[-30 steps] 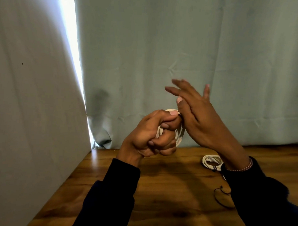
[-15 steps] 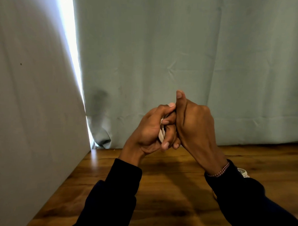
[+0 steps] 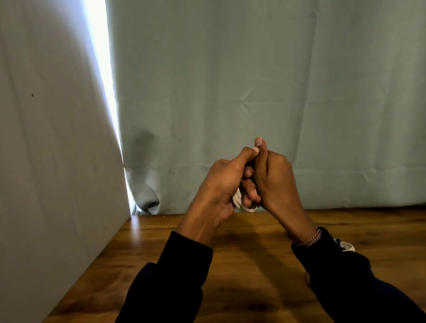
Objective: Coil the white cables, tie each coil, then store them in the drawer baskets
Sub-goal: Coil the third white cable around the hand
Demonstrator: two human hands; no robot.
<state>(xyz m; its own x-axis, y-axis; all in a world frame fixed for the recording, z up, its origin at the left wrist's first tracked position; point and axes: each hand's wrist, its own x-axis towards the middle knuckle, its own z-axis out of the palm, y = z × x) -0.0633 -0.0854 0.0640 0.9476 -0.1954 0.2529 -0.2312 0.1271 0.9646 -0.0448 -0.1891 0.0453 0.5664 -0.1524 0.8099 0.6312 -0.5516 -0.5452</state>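
Gripping a white cable coil point(image 3: 239, 203), left hand point(image 3: 221, 183) curls its fingers around the bundle; right hand point(image 3: 271, 178) closes against it, thumb up. Coil peeks below the fingertips. Judged light, springy, slippery: best pinched across all loops.

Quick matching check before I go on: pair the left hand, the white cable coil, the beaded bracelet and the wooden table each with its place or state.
1. left hand
2. white cable coil
3. thin beaded bracelet
4. brown wooden table

A. around the right wrist
B. beneath both forearms
C. gripping the coil
D. peeking out between the hands

Pairs: 1-C, 2-D, 3-A, 4-B
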